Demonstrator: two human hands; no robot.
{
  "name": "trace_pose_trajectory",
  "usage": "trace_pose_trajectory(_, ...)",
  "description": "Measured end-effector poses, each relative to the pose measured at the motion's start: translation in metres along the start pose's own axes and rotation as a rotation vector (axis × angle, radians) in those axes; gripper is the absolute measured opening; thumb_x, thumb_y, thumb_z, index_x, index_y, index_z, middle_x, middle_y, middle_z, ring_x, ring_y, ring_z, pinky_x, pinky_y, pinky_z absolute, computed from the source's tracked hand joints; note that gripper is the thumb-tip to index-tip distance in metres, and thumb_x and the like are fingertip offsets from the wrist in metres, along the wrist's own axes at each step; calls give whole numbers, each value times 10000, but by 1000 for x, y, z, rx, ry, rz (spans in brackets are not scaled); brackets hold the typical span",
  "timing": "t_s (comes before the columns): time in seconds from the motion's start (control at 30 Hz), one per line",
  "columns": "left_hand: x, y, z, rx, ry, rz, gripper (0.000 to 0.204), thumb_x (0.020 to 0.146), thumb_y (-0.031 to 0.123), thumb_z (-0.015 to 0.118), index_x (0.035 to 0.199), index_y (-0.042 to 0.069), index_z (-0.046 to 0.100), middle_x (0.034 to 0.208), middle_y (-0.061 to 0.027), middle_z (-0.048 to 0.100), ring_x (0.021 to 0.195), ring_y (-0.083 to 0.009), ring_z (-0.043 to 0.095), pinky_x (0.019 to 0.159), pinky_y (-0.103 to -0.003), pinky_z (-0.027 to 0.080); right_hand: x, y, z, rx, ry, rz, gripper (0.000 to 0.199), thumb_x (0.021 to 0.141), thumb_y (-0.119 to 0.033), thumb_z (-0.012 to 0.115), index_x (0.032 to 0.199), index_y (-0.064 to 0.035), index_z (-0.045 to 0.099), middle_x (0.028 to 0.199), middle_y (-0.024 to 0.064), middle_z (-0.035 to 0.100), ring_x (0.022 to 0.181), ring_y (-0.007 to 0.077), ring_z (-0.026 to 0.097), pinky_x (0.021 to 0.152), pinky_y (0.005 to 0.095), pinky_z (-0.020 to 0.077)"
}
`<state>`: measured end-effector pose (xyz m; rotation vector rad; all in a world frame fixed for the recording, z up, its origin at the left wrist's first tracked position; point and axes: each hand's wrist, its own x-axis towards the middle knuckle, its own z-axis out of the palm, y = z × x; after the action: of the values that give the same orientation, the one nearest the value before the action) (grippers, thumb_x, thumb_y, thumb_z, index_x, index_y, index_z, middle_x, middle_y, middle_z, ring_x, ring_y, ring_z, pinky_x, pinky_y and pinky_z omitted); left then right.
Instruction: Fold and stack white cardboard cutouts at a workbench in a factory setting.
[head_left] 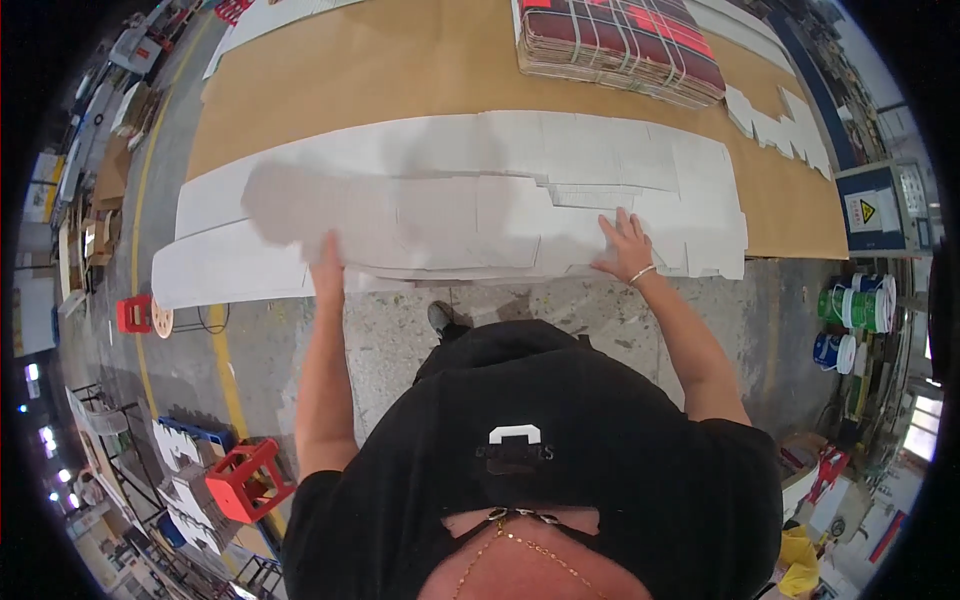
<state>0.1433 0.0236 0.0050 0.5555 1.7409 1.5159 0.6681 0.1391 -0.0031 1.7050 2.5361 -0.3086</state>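
Large white die-cut cardboard sheets (460, 225) lie flat in overlapping layers across the surface in front of me, their near edges hanging slightly over the floor. My right hand (628, 248) rests on the right part of the sheets, palm down, fingers spread, with a bracelet at the wrist. At the near edge, left of the middle, my left hand (327, 262) touches the cardboard. Motion smears its fingers, so their grip cannot be made out. A longer white sheet (225, 265) sticks out on the left, beside that hand.
Brown board (330, 90) covers the surface beyond the sheets. A strapped stack of dark red printed cardboard (620, 50) sits at the far right, near white offcuts (780, 130). Paint buckets (850, 310) stand on the right floor. Red stools (248, 480) are at the left.
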Motion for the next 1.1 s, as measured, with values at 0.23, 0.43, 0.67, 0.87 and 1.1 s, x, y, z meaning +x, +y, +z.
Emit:
trace_pose_trajectory(0.23, -7, 24, 40, 898, 76, 833, 772, 715, 4, 566, 1378, -2, 169, 1404, -184, 271, 1180, -327, 418, 913, -363, 418, -1, 6, 9, 3, 7, -9, 937, 552, -486, 763, 1358, -312, 317, 1448, 143, 199, 1299, 415, 210, 939, 565, 311)
trace_pose_trajectory(0.43, -22, 55, 65, 1036, -146, 681, 670, 780, 43, 527, 1366, 26, 202, 1356, -180, 337, 1162, -332, 430, 881, -335, 438, -3, 5, 3, 5, -8, 9, 936, 551, -493, 760, 1356, -306, 321, 1448, 145, 195, 1299, 420, 207, 931, 567, 318)
trace_pose_trajectory(0.67, 0, -13, -20, 56, 112, -180, 519, 838, 179, 538, 1265, -54, 356, 1244, -169, 466, 1050, -316, 524, 919, -378, 400, 3, 0, -4, 3, -12, -18, 936, 558, -481, 763, 1360, -300, 316, 1451, 148, 187, 1302, 421, 200, 937, 568, 306)
trace_pose_trajectory(0.87, -41, 80, 107, 1492, -253, 608, 818, 683, -53, 501, 1397, 23, 111, 1408, -197, 259, 1221, -352, 379, 1003, -386, 327, -1, 4, -1, 5, -52, 30, 943, 565, -457, 768, 1368, -295, 301, 1455, 141, 179, 1313, 407, 181, 946, 562, 296)
trace_pose_trajectory(1.1, 3, 27, 1, 127, -50, -71, 645, 745, 5, 522, 1335, -26, 263, 1262, -214, 430, 1134, -342, 456, 969, -371, 358, -6, 4, -5, 22, -63, 64, 940, 567, -448, 767, 1368, -291, 301, 1459, 134, 166, 1316, 400, 170, 956, 574, 270)
